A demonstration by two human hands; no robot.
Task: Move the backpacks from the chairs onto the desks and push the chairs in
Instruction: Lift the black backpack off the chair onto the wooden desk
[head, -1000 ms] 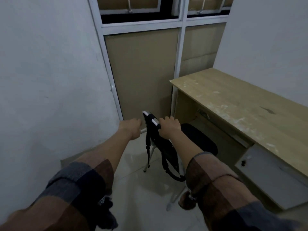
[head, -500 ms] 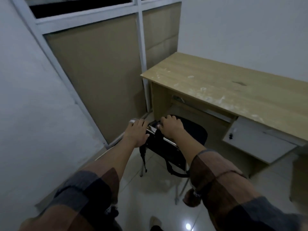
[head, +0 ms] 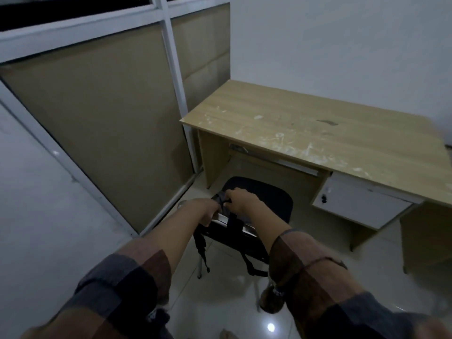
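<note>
A black backpack (head: pixel 230 243) hangs over the backrest of a black chair (head: pixel 269 194), its straps dangling toward the floor. The chair stands in front of the wooden desk (head: pixel 318 133), seat partly under the desk edge. My left hand (head: pixel 208 211) and my right hand (head: pixel 242 203) are close together at the top of the backrest. Both grip the bunched dark fabric at the backpack's top. The lower part of the bag is hidden behind my forearms.
A grey drawer unit (head: pixel 354 204) hangs under the desk's right side. A white-framed partition with brown panels (head: pixel 102 113) stands to the left, a white wall behind the desk. The tiled floor (head: pixel 227 307) lies below, and a toe shows at the bottom edge.
The view has swung right and tipped down, so more of the desk shows. My hands have moved from the chair's top rail inward onto the backpack's top and gathered its fabric.
</note>
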